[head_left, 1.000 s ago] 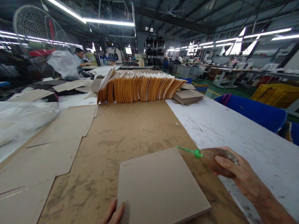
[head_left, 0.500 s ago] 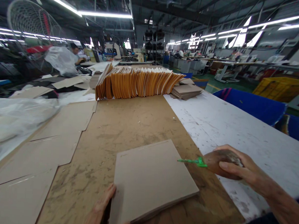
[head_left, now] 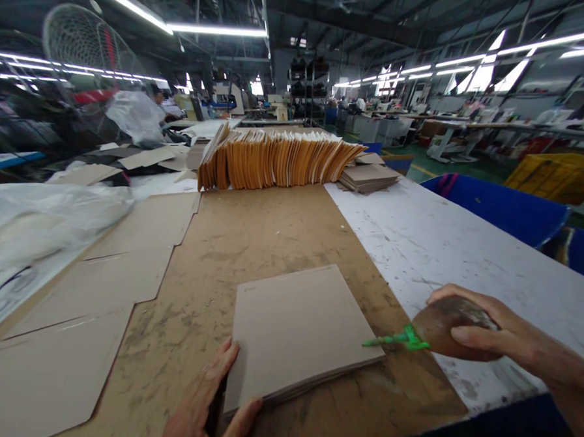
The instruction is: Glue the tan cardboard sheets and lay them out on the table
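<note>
A stack of square grey-brown cardboard sheets [head_left: 299, 326] lies flat on the brown work board [head_left: 251, 242] in front of me. My left hand [head_left: 208, 410] grips the stack's near left corner, thumb under the edge and fingers along its side. My right hand [head_left: 491, 333] is closed around a rounded brown bottle [head_left: 443, 327] with a thin green nozzle [head_left: 393, 340]. The nozzle points left and its tip hovers at the stack's right corner.
A long row of upright orange-edged card pieces [head_left: 280, 159] stands at the far end, with a small flat pile [head_left: 370, 177] beside it. Flat die-cut cardboard blanks [head_left: 107, 280] and a plastic bag [head_left: 42, 218] lie to the left. White tabletop [head_left: 447, 246] and blue bins [head_left: 493, 209] are on the right.
My left hand has slid up the stack's left edge and taken hold of its corner. My right hand with the bottle has moved toward me and lower, the nozzle now at the stack's right corner.
</note>
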`<action>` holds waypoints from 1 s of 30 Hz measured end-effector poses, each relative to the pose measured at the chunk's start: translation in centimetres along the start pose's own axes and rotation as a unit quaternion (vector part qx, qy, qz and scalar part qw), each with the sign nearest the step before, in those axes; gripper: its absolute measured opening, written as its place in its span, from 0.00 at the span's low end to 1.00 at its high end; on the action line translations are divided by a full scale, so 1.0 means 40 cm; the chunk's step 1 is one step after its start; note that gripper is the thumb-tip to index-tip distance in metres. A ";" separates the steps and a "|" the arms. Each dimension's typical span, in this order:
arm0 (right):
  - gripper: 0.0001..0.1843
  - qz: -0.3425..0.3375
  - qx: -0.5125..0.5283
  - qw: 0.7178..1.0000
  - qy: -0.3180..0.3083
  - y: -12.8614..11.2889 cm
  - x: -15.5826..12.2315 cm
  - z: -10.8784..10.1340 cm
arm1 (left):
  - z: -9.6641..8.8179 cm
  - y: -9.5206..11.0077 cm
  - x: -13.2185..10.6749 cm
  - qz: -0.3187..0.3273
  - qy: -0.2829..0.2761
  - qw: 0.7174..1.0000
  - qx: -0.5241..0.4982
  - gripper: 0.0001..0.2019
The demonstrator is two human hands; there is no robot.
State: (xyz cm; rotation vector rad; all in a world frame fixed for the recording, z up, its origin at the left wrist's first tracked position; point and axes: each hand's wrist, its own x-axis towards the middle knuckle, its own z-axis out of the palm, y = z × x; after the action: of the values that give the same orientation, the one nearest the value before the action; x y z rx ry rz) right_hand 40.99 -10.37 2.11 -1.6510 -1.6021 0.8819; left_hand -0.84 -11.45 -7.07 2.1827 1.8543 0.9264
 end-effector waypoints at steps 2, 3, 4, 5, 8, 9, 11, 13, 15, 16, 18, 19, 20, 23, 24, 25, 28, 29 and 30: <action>0.22 0.020 0.070 0.997 -0.036 0.032 -0.002 -0.001 | -0.008 0.004 -0.001 -0.003 -0.023 1.000 -0.009 0.26; 0.23 0.039 0.110 0.993 -0.033 0.046 0.002 0.003 | -0.013 0.009 -0.003 -0.014 -0.029 0.999 -0.019 0.27; 0.25 0.066 0.147 0.987 -0.024 0.055 0.010 0.011 | -0.017 0.016 -0.005 -0.030 -0.029 0.999 -0.033 0.27; 0.26 0.090 0.181 0.979 -0.022 0.057 0.022 0.026 | -0.020 0.024 -0.006 -0.050 -0.024 0.997 -0.051 0.28; 0.26 0.098 0.216 0.971 -0.030 0.014 0.069 0.103 | -0.024 0.045 -0.009 -0.106 -0.016 0.987 -0.116 0.35; 0.25 0.072 0.202 0.976 -0.033 -0.015 0.085 0.137 | -0.024 0.049 -0.010 -0.119 -0.021 0.983 -0.135 0.38; 0.23 0.003 0.143 0.988 -0.063 -0.082 0.114 0.205 | -0.025 0.055 -0.010 -0.145 -0.025 0.976 -0.159 0.43; 0.23 -0.053 0.074 0.989 -0.115 -0.141 0.137 0.265 | -0.026 0.057 -0.010 -0.159 -0.022 0.972 -0.174 0.45; 0.24 -0.078 0.041 0.986 -0.142 -0.179 0.155 0.308 | -0.027 0.057 -0.011 -0.164 -0.021 0.968 -0.188 0.45; 0.23 -0.084 0.034 0.985 -0.144 -0.191 0.162 0.323 | -0.027 0.057 -0.011 -0.162 -0.021 0.967 -0.195 0.46; 0.22 -0.096 0.020 0.985 -0.139 -0.202 0.172 0.343 | -0.026 0.055 -0.012 -0.156 -0.026 0.965 -0.208 0.46; 0.21 -0.101 0.008 0.985 -0.138 -0.205 0.174 0.349 | -0.025 0.054 -0.012 -0.153 -0.028 0.964 -0.214 0.46; 0.21 -0.104 -0.007 0.985 -0.135 -0.207 0.176 0.353 | -0.025 0.053 -0.012 -0.152 -0.029 0.963 -0.218 0.46; 0.21 -0.105 -0.045 0.984 -0.135 -0.213 0.176 0.358 | -0.025 0.049 -0.011 -0.162 -0.030 0.960 -0.228 0.47; 0.20 -0.107 -0.054 0.983 -0.140 -0.216 0.175 0.358 | -0.025 0.049 -0.011 -0.168 -0.031 0.958 -0.231 0.48; 0.20 -0.109 -0.062 0.980 -0.153 -0.218 0.173 0.356 | -0.026 0.049 -0.010 -0.174 -0.031 0.956 -0.236 0.48; 0.19 -0.116 -0.069 0.968 -0.210 -0.223 0.164 0.348 | -0.026 0.048 -0.009 -0.185 -0.036 0.948 -0.255 0.49; 0.20 -0.116 -0.065 0.965 -0.227 -0.223 0.161 0.344 | -0.025 0.047 -0.009 -0.186 -0.035 0.947 -0.259 0.49; 0.20 -0.115 -0.059 0.962 -0.242 -0.223 0.157 0.340 | -0.023 0.045 -0.009 -0.187 -0.034 0.947 -0.260 0.49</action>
State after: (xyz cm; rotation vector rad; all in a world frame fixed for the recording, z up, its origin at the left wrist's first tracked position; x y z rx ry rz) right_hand 24.84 -3.76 1.92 -1.3482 -2.1644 1.1438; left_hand 0.19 -12.49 -5.61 1.4743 1.6623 1.0834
